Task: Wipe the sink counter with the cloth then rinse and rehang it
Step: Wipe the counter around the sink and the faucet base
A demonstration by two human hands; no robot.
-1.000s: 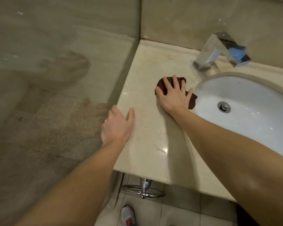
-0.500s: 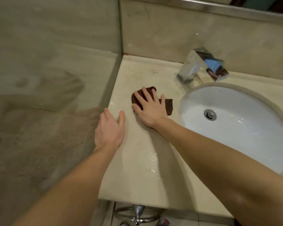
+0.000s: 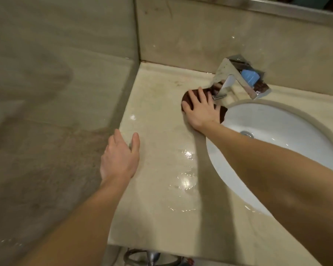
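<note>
A dark brown cloth (image 3: 222, 112) lies on the beige stone counter (image 3: 158, 104), between the chrome tap and the basin's left rim. My right hand (image 3: 201, 109) presses flat on it with fingers spread, fingertips close to the tap's base; most of the cloth is hidden under the palm. My left hand (image 3: 120, 157) rests open on the counter's left edge, against the side wall, holding nothing. Wet patches glint on the counter (image 3: 185, 179) in front of the basin.
A white oval basin (image 3: 288, 131) with a metal drain (image 3: 247, 133) fills the right. A square chrome tap (image 3: 236, 79) stands behind it. Tiled walls meet at the back left corner. A chrome ring (image 3: 152, 257) hangs below the counter's front edge.
My right hand has slid the cloth away from me and to the right, up to the tap's base. My left hand has stayed on the counter's left edge.
</note>
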